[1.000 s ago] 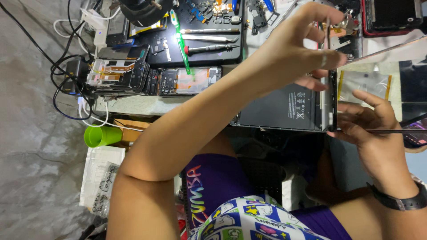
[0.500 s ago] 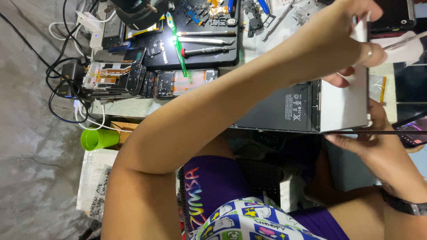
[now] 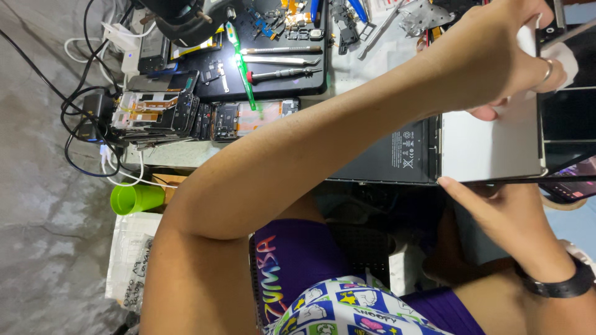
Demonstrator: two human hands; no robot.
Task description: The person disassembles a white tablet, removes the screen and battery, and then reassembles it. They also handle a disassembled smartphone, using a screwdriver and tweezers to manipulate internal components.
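Observation:
An opened tablet [image 3: 490, 146] lies on the bench, showing a pale inner panel and a black battery [image 3: 397, 152] beside it. My left arm crosses the frame, and my left hand [image 3: 496, 56] presses a white cloth [image 3: 562, 59] against the tablet's far right corner. My right hand [image 3: 503, 217], with a black wristband [image 3: 555, 285], is at the near edge. Its fingertips hold a thin dark screen panel [image 3: 515, 180] that I see edge-on.
A black work mat [image 3: 279, 87] at the back carries tweezers [image 3: 279, 60], a screwdriver [image 3: 285, 74] and small parts. Several dismantled phones [image 3: 161, 111] and tangled cables [image 3: 87, 124] lie left. A green cup [image 3: 136, 198] sits below the bench edge. Another phone [image 3: 574, 186] lies far right.
My left hand has moved right and farther away over the tablet, now holding the white cloth, and the pale panel has come into view. My right hand has stayed at the near edge.

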